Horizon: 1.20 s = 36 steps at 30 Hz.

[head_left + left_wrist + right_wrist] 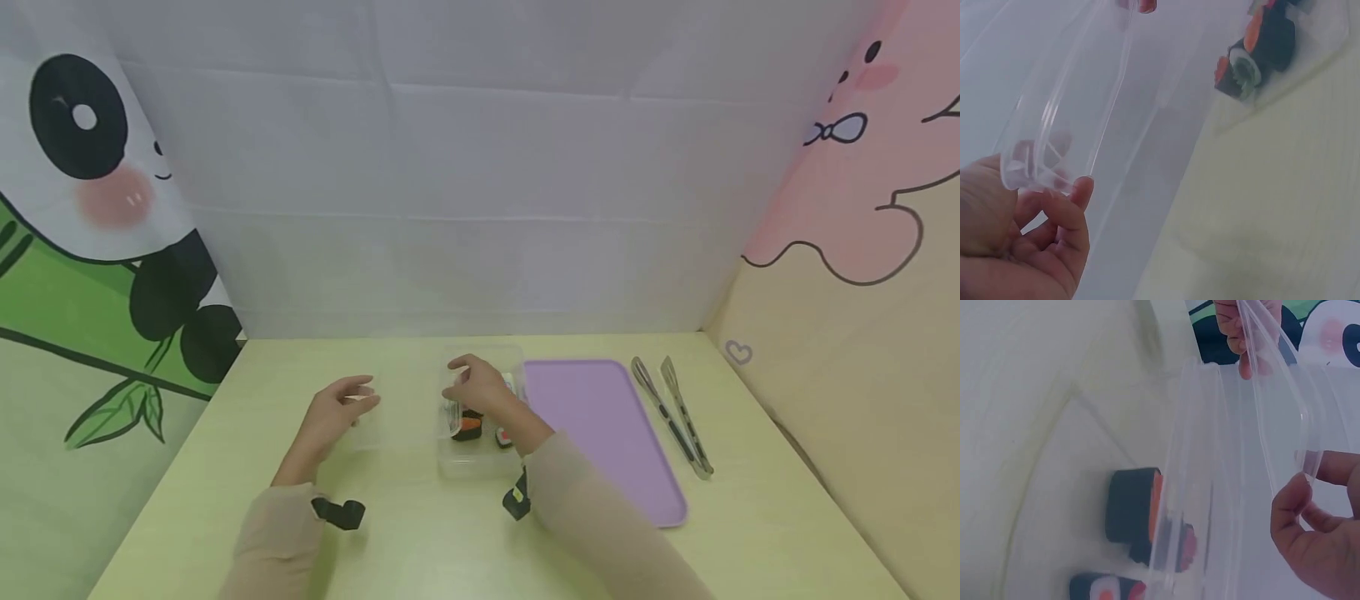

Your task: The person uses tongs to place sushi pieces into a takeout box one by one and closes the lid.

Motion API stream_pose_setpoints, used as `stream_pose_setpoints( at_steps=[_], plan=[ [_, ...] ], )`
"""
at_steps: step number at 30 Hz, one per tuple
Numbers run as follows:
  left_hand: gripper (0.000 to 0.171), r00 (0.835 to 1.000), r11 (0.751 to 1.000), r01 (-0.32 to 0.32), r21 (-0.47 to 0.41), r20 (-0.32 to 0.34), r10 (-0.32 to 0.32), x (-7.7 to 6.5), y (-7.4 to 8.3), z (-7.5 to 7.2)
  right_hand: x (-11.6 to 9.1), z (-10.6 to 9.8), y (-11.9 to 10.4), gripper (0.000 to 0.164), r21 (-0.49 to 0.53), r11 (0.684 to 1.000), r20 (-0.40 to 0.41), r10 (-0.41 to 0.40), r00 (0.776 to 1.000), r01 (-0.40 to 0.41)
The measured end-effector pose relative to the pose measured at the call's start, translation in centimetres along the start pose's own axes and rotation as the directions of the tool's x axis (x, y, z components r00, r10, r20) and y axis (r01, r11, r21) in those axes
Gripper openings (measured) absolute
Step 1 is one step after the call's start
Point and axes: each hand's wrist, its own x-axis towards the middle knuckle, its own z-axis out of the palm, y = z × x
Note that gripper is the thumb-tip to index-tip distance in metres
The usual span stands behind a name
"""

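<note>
A clear plastic lid (1079, 94) is held up on edge between the two hands. My left hand (333, 417) pinches one end of it between thumb and fingers, while my right hand (486, 390) grips the opposite end, above the clear plastic box (480, 468). Inside the box lie several sushi pieces, among them a dark-wrapped roll with an orange top (467, 427) and a roll with a red centre (503, 437). My right hand and forearm hide part of the box. Being transparent, the lid is hard to make out in the head view.
A purple tray (600, 433) lies just right of the box. Metal tongs (678, 421) rest on the pale yellow table (405, 533) beyond the tray. A white cloth (480, 208) hangs behind, with cartoon-printed cloths on both sides.
</note>
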Motion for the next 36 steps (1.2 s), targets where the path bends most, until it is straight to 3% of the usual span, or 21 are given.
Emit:
stream_pose_setpoints(
  at_steps=[10, 14, 18, 22, 26, 29, 36],
  plan=[
    [0.046, 0.994, 0.993, -0.112, -0.034, -0.008, 0.111, 1.3, 2.5, 4.8, -1.1, -5.5, 2.4, 0.044, -0.040, 0.996, -0.087, -0.088, 0.992, 0.085],
    [0.040, 0.988, 0.987, -0.151, -0.058, -0.007, 0.151, 1.8, 3.2, 6.4, -1.4, -7.1, 3.5, 0.034, -0.001, 0.995, -0.124, -0.099, 0.987, 0.099],
    [0.049, 0.987, 0.981, -0.155, -0.119, 0.016, 0.158, 2.4, 3.7, 7.4, -1.5, -8.1, 4.4, 0.033, 0.067, 0.994, -0.135, -0.079, 0.988, 0.088],
    [0.059, 0.989, 0.981, -0.143, -0.133, 0.025, 0.148, 2.9, 4.1, 7.9, -1.5, -9.0, 4.8, 0.042, 0.125, 0.989, -0.144, -0.056, 0.988, 0.074],
    [0.052, 0.990, 0.985, -0.134, -0.110, 0.034, 0.139, 3.1, 4.6, 8.0, -1.5, -9.9, 5.1, 0.042, 0.154, 0.986, -0.134, -0.042, 0.990, 0.062],
    [0.042, 0.990, 0.980, -0.133, -0.146, 0.032, 0.139, 3.0, 5.2, 7.9, -1.5, -10.6, 5.2, 0.036, 0.208, 0.976, -0.108, -0.035, 0.993, 0.057],
    [0.035, 0.981, 0.955, -0.187, -0.230, 0.003, 0.193, 2.6, 6.9, 7.6, -1.6, -11.6, 5.5, 0.031, 0.435, 0.897, -0.046, -0.068, 0.997, 0.081]
  ],
)
